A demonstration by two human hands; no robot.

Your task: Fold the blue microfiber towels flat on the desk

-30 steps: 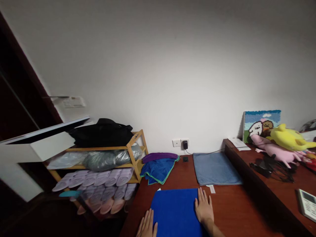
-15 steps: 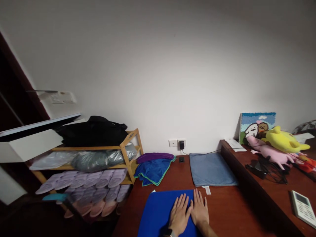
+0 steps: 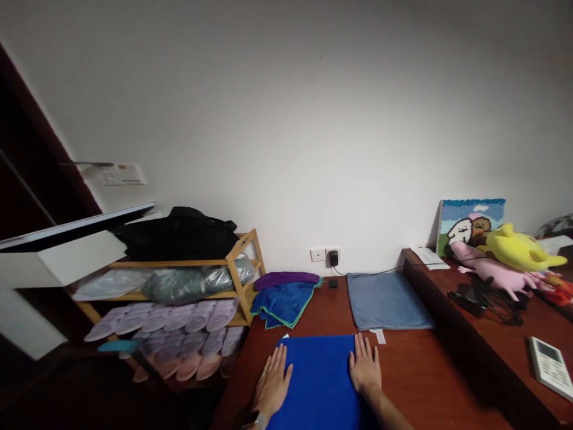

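Observation:
A bright blue cloth lies flat on the brown wooden table, its lower end cut off by the frame. My left hand rests palm down along its left edge, fingers stretched out and a watch at the wrist. On the cloth's right edge my right hand lies flat too, fingers extended forward. Beyond it, a folded grey-blue cloth is spread near the wall. A crumpled blue cloth with green edging sits back left, with a purple cloth behind it.
On the left stands a wooden rack holding slippers, wrapped bundles and a black bag. A raised desk section on the right bears plush toys, cables and a white remote-like device. A black plug sits in the wall socket.
My left hand has moved left from the cloth's middle to its left edge. My right hand stays at the right edge. The view has shifted slightly.

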